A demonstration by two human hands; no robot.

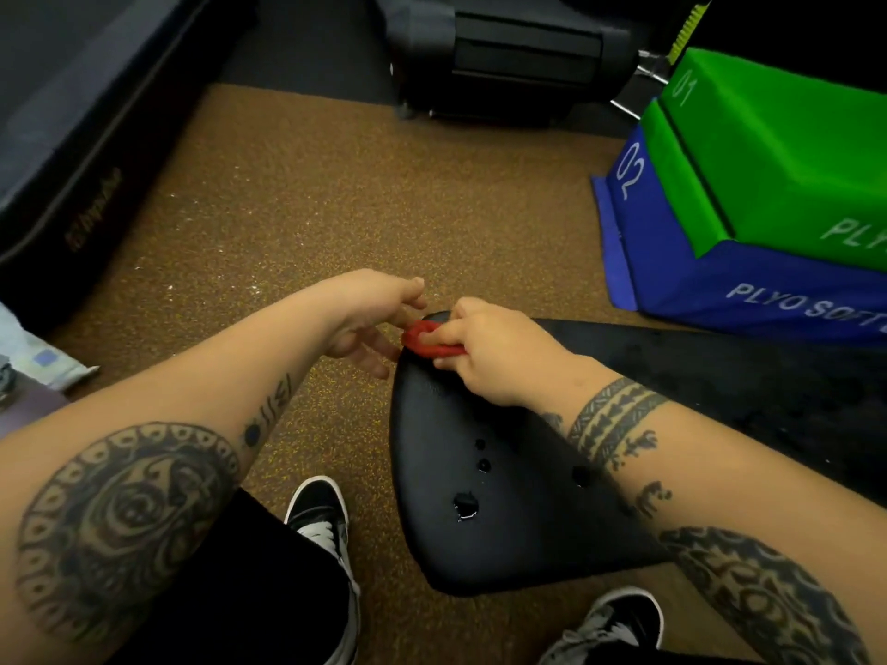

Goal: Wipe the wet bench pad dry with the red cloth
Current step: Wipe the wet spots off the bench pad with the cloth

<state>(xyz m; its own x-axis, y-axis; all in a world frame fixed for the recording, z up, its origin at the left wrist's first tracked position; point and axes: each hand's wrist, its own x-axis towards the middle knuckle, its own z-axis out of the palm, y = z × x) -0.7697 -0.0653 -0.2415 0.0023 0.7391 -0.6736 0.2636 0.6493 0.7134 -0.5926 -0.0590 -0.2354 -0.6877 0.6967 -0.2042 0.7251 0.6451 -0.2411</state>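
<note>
At the pad's far tip: your right hand [485, 350] pinches the bunched red cloth [425, 340] against the black bench pad [480, 496].
Right fingers: clenched around the cloth, pressing it down.
Left hand [369, 319]: just left of the cloth, fingers spread loose, gripping nothing; fingertips near or touching the cloth, you cannot tell which.
Pad surface: water beads [465, 505] sit near the middle, closer to you.
Far right: green and blue plyo boxes [768, 208] stacked on the floor [336, 208].
</note>
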